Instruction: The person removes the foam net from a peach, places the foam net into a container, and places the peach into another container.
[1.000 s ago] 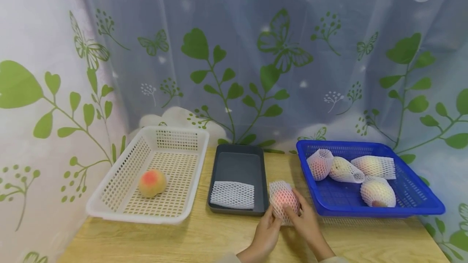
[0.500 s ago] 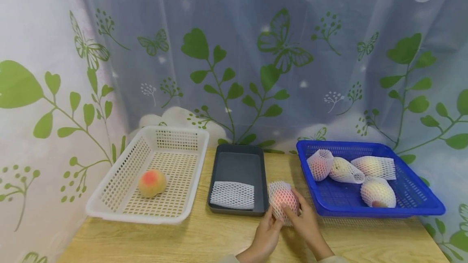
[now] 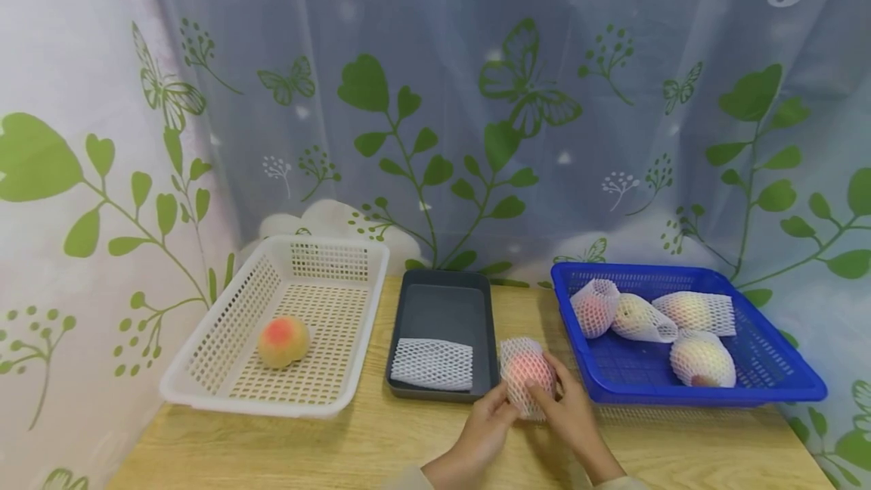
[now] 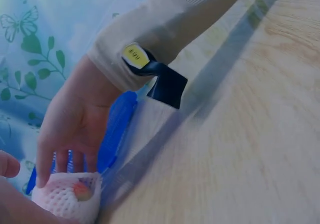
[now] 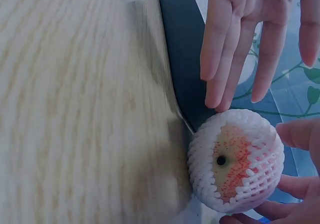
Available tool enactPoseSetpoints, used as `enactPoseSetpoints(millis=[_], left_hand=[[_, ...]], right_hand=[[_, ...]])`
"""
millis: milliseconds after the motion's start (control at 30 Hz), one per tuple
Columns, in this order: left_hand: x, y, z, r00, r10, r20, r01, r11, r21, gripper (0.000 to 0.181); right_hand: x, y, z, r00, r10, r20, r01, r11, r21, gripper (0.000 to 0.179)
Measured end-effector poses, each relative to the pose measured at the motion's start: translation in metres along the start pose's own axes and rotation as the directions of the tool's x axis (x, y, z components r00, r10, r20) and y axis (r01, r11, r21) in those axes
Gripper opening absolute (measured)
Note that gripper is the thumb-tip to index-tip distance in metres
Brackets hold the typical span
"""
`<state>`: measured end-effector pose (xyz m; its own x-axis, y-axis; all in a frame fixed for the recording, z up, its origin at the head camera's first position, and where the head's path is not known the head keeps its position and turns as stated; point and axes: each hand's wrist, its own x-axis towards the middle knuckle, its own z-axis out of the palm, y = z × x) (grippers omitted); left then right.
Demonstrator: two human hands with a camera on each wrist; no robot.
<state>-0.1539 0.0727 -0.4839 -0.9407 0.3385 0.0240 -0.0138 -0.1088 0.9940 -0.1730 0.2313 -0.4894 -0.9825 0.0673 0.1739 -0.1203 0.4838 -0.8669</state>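
Observation:
A reddish peach (image 3: 529,375) in a white foam net sleeve is held just right of the dark tray's front corner. My right hand (image 3: 570,408) grips it, thumb on the near side and fingers round its right. My left hand (image 3: 481,426) is at its lower left, fingertips close to the net. In the right wrist view, the left hand's fingers (image 5: 267,49) are extended, and the net's open end bares the peach's skin (image 5: 232,176) with a small dark spot. The left wrist view shows the netted peach (image 4: 65,199) under the right hand (image 4: 75,119).
A white basket (image 3: 178,393) on the left holds one bare peach (image 3: 283,341). The dark tray (image 3: 442,305) in the middle has flat white foam netting (image 3: 432,364) in it. Several netted fruits lie in the blue basket (image 3: 687,393) at right. A patterned curtain (image 3: 435,97) hangs behind.
My left hand has shifted a little to the left and its fingers have straightened away from the netted peach. The right hand keeps its grip, and the peach has hardly moved.

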Motion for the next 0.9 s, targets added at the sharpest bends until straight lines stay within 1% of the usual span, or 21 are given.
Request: enactPoseSetpoints(millis=[167,300,433,533,633,700,767,900], left_hand=[[0.002,0.009,-0.009,0.998,-0.063,-0.004,0.063,0.998,-0.009,0.054],[0.003,0.017,-0.016,0.994,-0.106,0.01,0.106,0.994,-0.021,0.056],[0.008,0.022,-0.024,0.997,-0.083,0.004,0.083,0.996,0.013,0.056],[0.012,0.027,-0.031,0.998,-0.058,-0.002,0.058,0.996,0.062,0.055],[0.016,0.035,-0.04,0.998,-0.056,0.008,0.055,0.992,0.117,0.058],[0.018,0.04,-0.047,0.999,-0.046,0.019,0.042,0.989,0.144,0.061],[0.02,0.045,-0.054,0.999,-0.047,0.026,0.042,0.987,0.154,0.063],[0.022,0.053,-0.065,0.999,-0.029,0.016,0.026,0.987,0.159,0.067]], right_hand=[[0.003,0.0,0.0,1.0,-0.017,0.003,0.017,1.0,-0.011,0.059],[0.004,-0.002,-0.002,1.0,-0.008,0.007,0.009,0.998,-0.066,0.058],[0.004,-0.009,-0.006,1.0,-0.02,0.022,0.023,0.993,-0.112,0.057],[0.006,-0.015,-0.011,0.996,-0.085,0.033,0.088,0.989,-0.118,0.055],[0.008,-0.024,-0.016,0.991,-0.127,0.044,0.132,0.983,-0.126,0.054],[0.008,-0.029,-0.02,0.99,-0.132,0.055,0.138,0.981,-0.134,0.055],[0.009,-0.035,-0.025,0.99,-0.125,0.066,0.133,0.982,-0.137,0.056],[0.01,-0.041,-0.035,0.988,-0.136,0.072,0.144,0.982,-0.12,0.057]])
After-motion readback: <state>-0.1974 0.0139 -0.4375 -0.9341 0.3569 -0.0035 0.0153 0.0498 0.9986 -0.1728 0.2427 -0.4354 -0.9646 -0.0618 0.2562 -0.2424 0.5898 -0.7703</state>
